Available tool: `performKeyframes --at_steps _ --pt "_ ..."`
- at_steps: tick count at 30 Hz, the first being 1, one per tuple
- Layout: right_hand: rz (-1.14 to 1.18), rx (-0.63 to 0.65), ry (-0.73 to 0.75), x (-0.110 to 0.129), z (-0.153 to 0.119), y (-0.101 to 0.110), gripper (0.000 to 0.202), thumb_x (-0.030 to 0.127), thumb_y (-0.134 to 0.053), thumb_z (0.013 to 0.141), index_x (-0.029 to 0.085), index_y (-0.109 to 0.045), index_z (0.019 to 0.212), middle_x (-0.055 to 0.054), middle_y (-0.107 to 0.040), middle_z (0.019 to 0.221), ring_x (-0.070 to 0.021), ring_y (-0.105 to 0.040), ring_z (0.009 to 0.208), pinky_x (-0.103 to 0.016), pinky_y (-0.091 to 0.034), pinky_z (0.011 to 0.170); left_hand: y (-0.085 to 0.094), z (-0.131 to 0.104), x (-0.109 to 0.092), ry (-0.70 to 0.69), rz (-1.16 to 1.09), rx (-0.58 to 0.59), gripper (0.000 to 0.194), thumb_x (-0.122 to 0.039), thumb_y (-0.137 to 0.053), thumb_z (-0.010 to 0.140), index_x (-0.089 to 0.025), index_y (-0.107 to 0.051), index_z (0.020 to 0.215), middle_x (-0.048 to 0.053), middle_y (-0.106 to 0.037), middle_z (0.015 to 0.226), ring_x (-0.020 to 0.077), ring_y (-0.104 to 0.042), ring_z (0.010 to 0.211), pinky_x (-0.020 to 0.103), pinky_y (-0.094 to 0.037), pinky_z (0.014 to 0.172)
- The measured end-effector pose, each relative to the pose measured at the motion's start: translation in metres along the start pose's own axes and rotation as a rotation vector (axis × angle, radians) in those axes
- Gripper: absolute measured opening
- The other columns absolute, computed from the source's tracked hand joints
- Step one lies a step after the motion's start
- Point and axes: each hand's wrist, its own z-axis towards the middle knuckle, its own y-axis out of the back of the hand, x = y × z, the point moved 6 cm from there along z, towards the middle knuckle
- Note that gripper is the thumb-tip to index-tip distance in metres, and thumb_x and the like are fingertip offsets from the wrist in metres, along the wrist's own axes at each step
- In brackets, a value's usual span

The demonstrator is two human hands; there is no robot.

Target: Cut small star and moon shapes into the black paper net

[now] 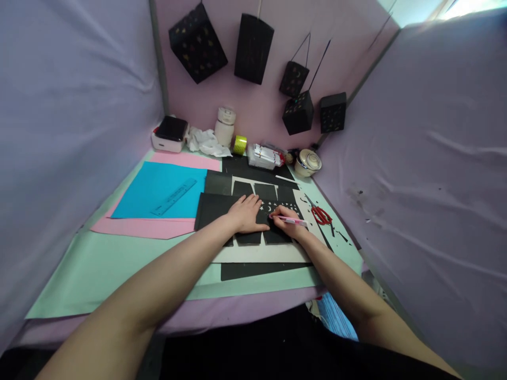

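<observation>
A black card sheet [216,207] with flaps along its edges lies over a pale board [265,253]. White stars and a crescent moon [270,209] show on its right part. My left hand [246,214] presses flat on the black card, fingers spread, just left of the moon. Between the fingers of my right hand [288,222] is a pink and white pen-like tool [293,220]. Its tip meets the card just below the moon, and the hand rests on the card's right part.
Red-handled scissors [321,215] and black scraps lie at the right. Blue paper [138,190] with a clear ruler [174,197] is at the left. Behind are a white bottle [225,127], yellow tape [240,144] and a lidded bowl [308,162]. Several black boxes [254,48] hang above.
</observation>
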Motion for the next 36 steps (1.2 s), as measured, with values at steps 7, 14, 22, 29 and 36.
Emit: performKeyframes --at_steps 7,14,22,29,36 --pt "0.206 -0.072 -0.087 0.003 0.001 0.007 0.021 0.038 -0.063 0.080 0.022 -0.064 0.093 -0.001 -0.066 0.084 -0.0158 -0.058 0.073 -0.026 -0.044 0.064 0.002 -0.005 -0.003 -0.038 0.002 0.009 0.100 -0.079 -0.042 0.078 -0.011 -0.031 0.150 0.019 -0.021 0.159 0.0300 -0.015 0.148 0.044 -0.012 0.119" --pt "0.378 -0.016 -0.228 0.010 -0.005 0.023 0.025 0.040 -0.075 0.073 0.020 -0.063 0.083 0.004 -0.056 0.064 -0.0094 -0.046 0.053 -0.022 -0.033 0.049 0.004 -0.008 -0.013 -0.194 -0.052 0.097 0.105 -0.082 -0.050 0.071 -0.013 -0.032 0.149 0.017 -0.021 0.159 0.0291 -0.017 0.148 0.043 -0.012 0.119" --pt "0.481 0.125 -0.322 0.000 -0.004 0.014 0.021 0.032 -0.069 0.070 0.019 -0.068 0.086 0.001 -0.062 0.066 -0.0071 -0.040 0.049 -0.021 -0.030 0.045 0.006 -0.008 -0.014 -0.258 -0.118 0.182 0.100 -0.075 -0.058 0.072 -0.015 -0.033 0.148 0.016 -0.021 0.159 0.0286 -0.015 0.149 0.050 -0.008 0.119" --pt "0.380 0.280 -0.299 0.003 -0.003 0.004 0.014 0.023 -0.071 0.065 0.017 -0.068 0.077 0.004 -0.060 0.059 -0.0076 -0.045 0.051 -0.019 -0.030 0.047 0.006 -0.008 -0.016 -0.232 -0.142 0.166 0.093 -0.076 -0.053 0.075 -0.016 -0.038 0.146 0.015 -0.024 0.159 0.0290 -0.017 0.148 0.050 -0.008 0.118" --pt "0.314 0.338 -0.284 -0.002 0.001 0.005 0.014 0.023 -0.069 0.065 0.016 -0.069 0.077 0.002 -0.063 0.059 -0.0082 -0.047 0.050 -0.019 -0.032 0.047 0.007 -0.006 -0.018 -0.219 -0.134 0.122 0.088 -0.074 -0.056 0.075 -0.019 -0.043 0.143 0.015 -0.028 0.158 0.0292 -0.020 0.147 0.049 -0.010 0.118"
